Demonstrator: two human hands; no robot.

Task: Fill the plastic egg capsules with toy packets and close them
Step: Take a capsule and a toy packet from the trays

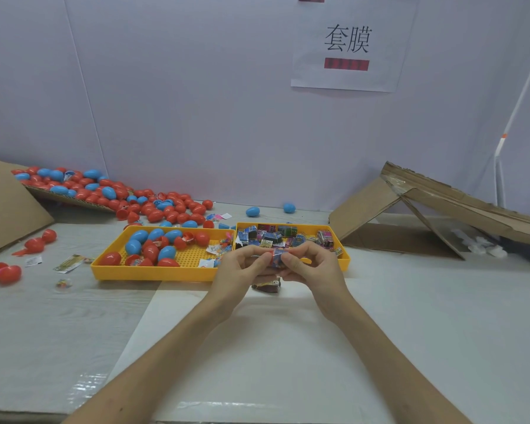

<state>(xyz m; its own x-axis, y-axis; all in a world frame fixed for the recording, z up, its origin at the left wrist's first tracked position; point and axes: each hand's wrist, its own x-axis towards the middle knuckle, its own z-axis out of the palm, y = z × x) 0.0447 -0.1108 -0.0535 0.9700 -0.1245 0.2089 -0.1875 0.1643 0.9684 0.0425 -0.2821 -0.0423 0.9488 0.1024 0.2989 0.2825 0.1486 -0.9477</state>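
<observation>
My left hand and my right hand meet in front of the yellow trays and together hold a red egg capsule. A blue printed toy packet shows in the gap between its two halves. The fingers of both hands curl round the capsule. A dark packet lies on the table just under my hands. The right yellow tray holds several toy packets. Red and blue eggs fill the left yellow tray.
A big pile of red and blue eggs spills from a cardboard sheet at the back left. Loose red eggs and flat packets lie at the left. A collapsed cardboard box stands at the right. Two blue eggs sit by the wall.
</observation>
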